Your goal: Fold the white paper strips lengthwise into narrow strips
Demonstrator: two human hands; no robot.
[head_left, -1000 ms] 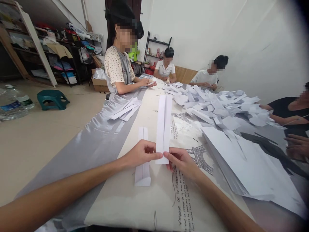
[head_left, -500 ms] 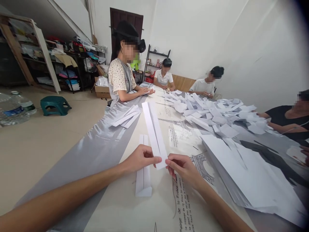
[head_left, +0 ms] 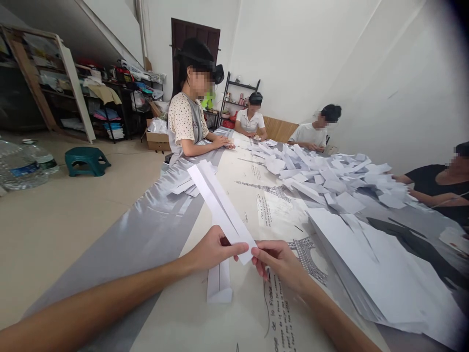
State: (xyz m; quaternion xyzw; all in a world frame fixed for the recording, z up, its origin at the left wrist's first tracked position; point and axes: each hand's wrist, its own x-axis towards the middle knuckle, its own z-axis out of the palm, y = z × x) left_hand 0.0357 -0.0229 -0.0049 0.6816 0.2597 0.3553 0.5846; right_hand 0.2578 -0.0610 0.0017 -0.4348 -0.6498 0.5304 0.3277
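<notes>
Between my two hands a folded strip of white paper (head_left: 222, 208) is held above the table, tilted up to the left, with a long slit-like seam down its middle. My left hand (head_left: 216, 249) pinches its near end from the left, thumb on top. At the near right corner, my right hand (head_left: 276, 256) grips the strip between thumb and fingers. Beneath my left hand a second folded paper strip (head_left: 219, 286) lies on the tablecloth, its near end turned up and its middle partly hidden. Farther off, several folded strips (head_left: 181, 183) lie in a small pile.
A stack of white sheets (head_left: 370, 264) lies on the right of the printed tablecloth (head_left: 183, 313). Behind it spreads a large heap of folded papers (head_left: 330, 178). Several people sit or stand around the table. A green stool (head_left: 87, 161) stands on the floor at left.
The held strip has swung so its far end points farther left, now overlapping the small pile. Both hands keep their hold on its near end. The view has shifted slightly.
</notes>
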